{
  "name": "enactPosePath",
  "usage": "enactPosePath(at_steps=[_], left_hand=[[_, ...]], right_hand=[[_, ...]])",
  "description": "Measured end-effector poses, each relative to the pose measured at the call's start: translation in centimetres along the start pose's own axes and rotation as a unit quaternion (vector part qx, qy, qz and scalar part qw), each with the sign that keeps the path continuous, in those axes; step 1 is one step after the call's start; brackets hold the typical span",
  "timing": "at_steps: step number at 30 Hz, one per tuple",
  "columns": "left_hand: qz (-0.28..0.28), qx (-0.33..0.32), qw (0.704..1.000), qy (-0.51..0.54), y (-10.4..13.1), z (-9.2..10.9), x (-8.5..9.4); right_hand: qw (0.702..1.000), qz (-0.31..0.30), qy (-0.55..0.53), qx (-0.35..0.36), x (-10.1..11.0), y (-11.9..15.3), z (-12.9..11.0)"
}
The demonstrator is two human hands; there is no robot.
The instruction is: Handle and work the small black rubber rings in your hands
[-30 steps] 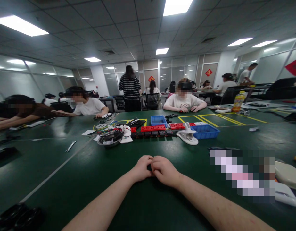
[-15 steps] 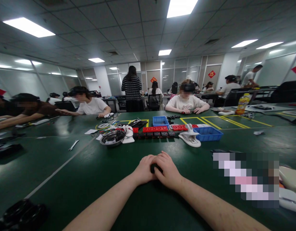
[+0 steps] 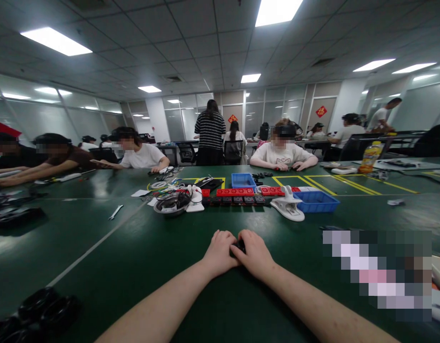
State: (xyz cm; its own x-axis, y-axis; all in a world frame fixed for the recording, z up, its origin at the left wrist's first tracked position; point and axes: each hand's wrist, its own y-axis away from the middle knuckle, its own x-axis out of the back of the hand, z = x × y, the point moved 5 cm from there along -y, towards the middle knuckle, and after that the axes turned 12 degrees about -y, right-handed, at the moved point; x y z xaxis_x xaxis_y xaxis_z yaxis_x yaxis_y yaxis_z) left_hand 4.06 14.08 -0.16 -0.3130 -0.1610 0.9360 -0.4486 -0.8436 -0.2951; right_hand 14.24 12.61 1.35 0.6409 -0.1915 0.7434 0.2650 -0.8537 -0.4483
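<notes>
Both hands meet over the green table (image 3: pixel 163 267), with a small black object (image 3: pixel 240 245) between them. My left hand (image 3: pixel 222 253) curls round its left side, and my right hand (image 3: pixel 255 253) closes on it from the right, thumb across the front. Most of the object is covered by my fingers, so its kind is unclear. Beyond my hands lies a row of red and black socket strips (image 3: pixel 235 196). A white clamp base (image 3: pixel 288 207) stands at the right end of that row.
Blue bins (image 3: pixel 317 202) and a metal bowl of cables (image 3: pixel 172 206) stand beyond my hands. A wrench (image 3: pixel 115 212) lies to the left, black coiled cables (image 3: pixel 45 307) at near left. A drink bottle (image 3: pixel 370 157) stands far right. A person (image 3: pixel 282 151) sits opposite.
The view has swung slightly left, so the scene sits further right. My right hand has shifted its fingers on the black object, and the hands overlap less than before.
</notes>
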Motion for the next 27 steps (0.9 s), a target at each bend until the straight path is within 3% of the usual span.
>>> enactPosePath(at_steps=[10, 20, 27], left_hand=[[-0.013, -0.02, 1.0, 0.02, -0.1, 0.2, 0.2], [-0.041, -0.082, 0.994, 0.066, -0.8, -0.9, -0.6], [-0.048, -0.096, 0.991, 0.075, -0.7, -0.6, -0.5]], right_hand=[[1.0, -0.016, 0.012, 0.007, 0.4, -0.2, -0.3], [0.985, -0.093, -0.036, 0.138, 1.5, 0.0, -2.4], [0.981, -0.05, -0.074, 0.17, 0.6, 1.3, -2.8]])
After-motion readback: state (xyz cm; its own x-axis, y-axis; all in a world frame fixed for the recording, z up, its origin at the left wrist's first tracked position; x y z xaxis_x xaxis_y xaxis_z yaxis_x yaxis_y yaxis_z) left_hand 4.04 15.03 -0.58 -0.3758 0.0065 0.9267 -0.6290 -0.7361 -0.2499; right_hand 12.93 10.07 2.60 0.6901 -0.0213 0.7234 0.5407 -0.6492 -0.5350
